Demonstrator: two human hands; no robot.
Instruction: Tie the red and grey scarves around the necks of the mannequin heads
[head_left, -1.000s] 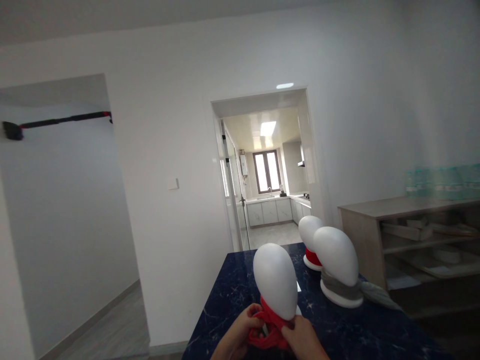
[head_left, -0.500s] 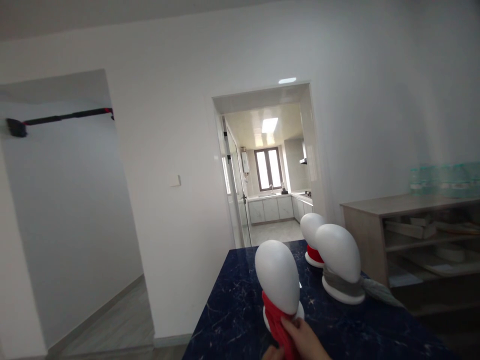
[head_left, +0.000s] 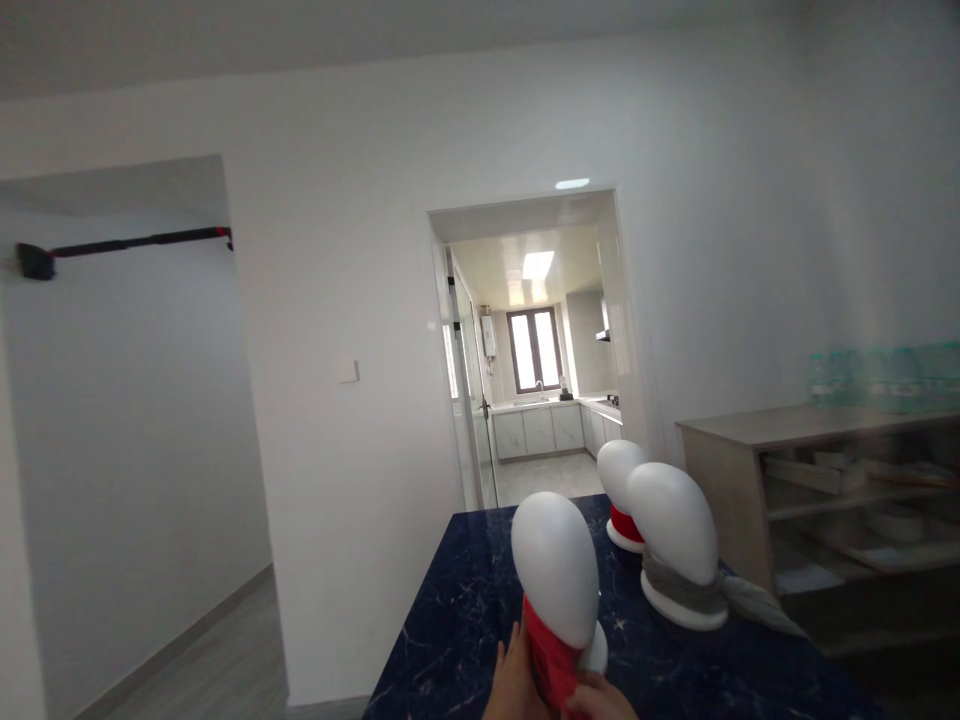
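A white mannequin head (head_left: 556, 565) stands on the dark blue table near me, with a red scarf (head_left: 549, 662) around its neck. At the lower left of the neck is my left hand (head_left: 513, 678), its fingers stretched upward along the side of the scarf. My right hand (head_left: 600, 697) is closed on the front of the red scarf, low in the view; the cloth's lower end is out of frame. Behind, to the right, another white mannequin head (head_left: 673, 520) wears a grey scarf (head_left: 682, 592), whose tail trails rightward over the table.
A third mannequin head (head_left: 619, 472) with a red band stands farther back on the blue marbled table (head_left: 442, 620). Beyond the table's right side is a wooden shelf unit (head_left: 724, 490) topped with several water bottles (head_left: 885, 378). A doorway opens onto a kitchen.
My left hand has risen from the bottom edge to the scarf's left side. My right hand has moved down along the scarf. The view has tilted slightly upward.
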